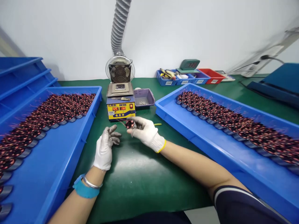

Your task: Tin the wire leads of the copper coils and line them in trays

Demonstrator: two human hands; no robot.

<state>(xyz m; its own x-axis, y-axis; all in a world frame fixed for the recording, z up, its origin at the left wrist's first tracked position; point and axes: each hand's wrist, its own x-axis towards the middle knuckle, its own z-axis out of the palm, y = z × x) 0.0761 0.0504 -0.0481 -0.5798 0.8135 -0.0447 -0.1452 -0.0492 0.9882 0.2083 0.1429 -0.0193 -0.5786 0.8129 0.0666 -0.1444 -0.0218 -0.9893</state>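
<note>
One wound coil part (130,124) sits pinched in the right hand's (147,133) fingertips, its wire leads (122,122) running out leftward, away from those fingers; its body's long axis is hard to tell. Left of it and nearer the wearer, the left hand (104,152) is empty, fingers loosely parted. Below both sets of fingers lies a green tabletop (140,183); just beyond is a yellow-fronted heater (121,109), with blue trays (61,149) well apart either side.

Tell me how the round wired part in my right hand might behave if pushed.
The round part could roll if laid on its side, given its curved outer wall. Its thin, protruding wires probably bend easily.
</note>
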